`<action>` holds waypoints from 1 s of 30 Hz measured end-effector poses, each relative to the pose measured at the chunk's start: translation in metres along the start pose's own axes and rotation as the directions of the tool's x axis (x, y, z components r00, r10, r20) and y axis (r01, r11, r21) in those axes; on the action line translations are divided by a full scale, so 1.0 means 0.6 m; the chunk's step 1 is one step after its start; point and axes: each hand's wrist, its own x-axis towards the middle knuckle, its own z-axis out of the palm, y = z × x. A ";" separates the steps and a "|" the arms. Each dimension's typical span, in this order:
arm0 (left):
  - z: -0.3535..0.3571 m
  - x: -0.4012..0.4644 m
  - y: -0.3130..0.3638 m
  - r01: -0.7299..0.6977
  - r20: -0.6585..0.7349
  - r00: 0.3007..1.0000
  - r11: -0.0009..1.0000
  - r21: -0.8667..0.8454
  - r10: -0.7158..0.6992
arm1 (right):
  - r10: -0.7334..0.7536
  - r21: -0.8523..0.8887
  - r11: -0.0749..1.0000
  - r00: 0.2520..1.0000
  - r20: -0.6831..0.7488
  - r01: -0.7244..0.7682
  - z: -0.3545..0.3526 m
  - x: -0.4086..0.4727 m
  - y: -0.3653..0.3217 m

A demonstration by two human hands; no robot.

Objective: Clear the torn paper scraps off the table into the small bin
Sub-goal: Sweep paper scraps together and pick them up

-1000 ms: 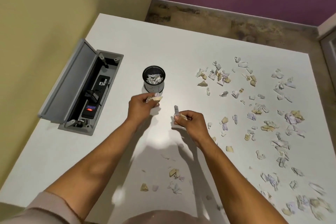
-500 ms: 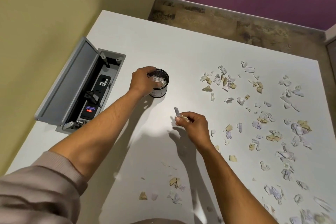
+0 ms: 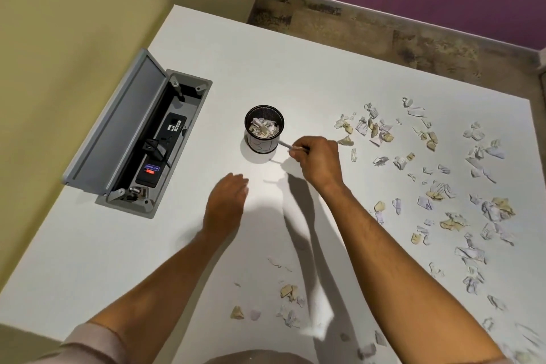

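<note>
A small black mesh bin [image 3: 263, 130] stands on the white table [image 3: 224, 47], partly filled with torn paper. My right hand [image 3: 317, 161] is just right of the bin, pinching a paper scrap [image 3: 286, 145] whose tip points at the bin's side. My left hand [image 3: 226, 205] hovers over the table below the bin, fingers loosely apart, holding nothing. Several torn white and tan scraps [image 3: 437, 174] lie scattered across the right half of the table. A smaller cluster of scraps [image 3: 288, 294] lies near the front edge between my forearms.
An open grey cable box [image 3: 139, 139] with a raised lid is set into the table at the left, against the yellow wall. The table's far edge drops to a brown floor [image 3: 384, 32] before a purple wall.
My left hand has left the bin's mouth and drawn back toward me, empty. My right hand has carried its scrap up from the table's middle to beside the bin.
</note>
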 end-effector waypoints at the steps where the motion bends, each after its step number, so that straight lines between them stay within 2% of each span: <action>1: 0.012 -0.018 -0.010 -0.027 0.081 0.996 0.998 0.054 0.023 | -0.033 -0.077 0.996 0.999 0.015 0.034 0.000 0.011 -0.008; 3: 0.028 -0.050 -0.022 -0.031 0.195 0.981 0.987 0.155 0.000 | -0.073 -0.221 0.972 0.996 0.044 0.081 0.001 0.031 -0.029; 6: 0.036 -0.071 -0.033 -0.127 0.250 0.967 0.944 0.305 0.049 | -0.102 -0.411 0.904 0.992 0.070 0.122 0.005 0.059 -0.066; 9: 0.034 -0.069 -0.029 -0.143 0.255 0.965 0.931 0.337 0.056 | -0.129 -0.575 0.799 0.984 0.125 0.178 0.017 0.082 -0.098; 12: 0.035 -0.071 -0.032 -0.145 0.265 0.963 0.927 0.345 0.052 | -0.129 -0.612 0.761 0.975 0.184 0.216 0.033 0.105 -0.114; 15: 0.037 -0.071 -0.036 -0.154 0.259 0.964 0.929 0.335 0.066 | -0.134 -0.596 0.763 0.964 0.232 0.249 0.046 0.118 -0.116; 20: 0.038 -0.073 -0.036 -0.158 0.258 0.964 0.931 0.330 0.072 | -0.145 -0.457 0.856 0.962 0.232 0.239 0.050 0.134 -0.097; 23: 0.038 -0.073 -0.036 -0.154 0.261 0.963 0.932 0.328 0.067 | -0.163 -0.276 0.942 0.979 0.122 0.191 0.042 0.127 -0.088; 26: 0.038 -0.073 -0.037 -0.160 0.273 0.960 0.925 0.344 0.064 | -0.149 -0.152 0.978 0.988 -0.032 0.142 0.026 0.102 -0.072; 28: 0.036 -0.073 -0.036 -0.159 0.284 0.957 0.921 0.355 0.056 | -0.106 -0.126 0.988 0.990 -0.088 0.095 0.023 0.076 -0.044; 30: 0.034 -0.071 -0.036 -0.163 0.293 0.955 0.916 0.368 0.053 | -0.047 -0.154 0.987 0.997 -0.063 0.037 0.029 0.045 0.000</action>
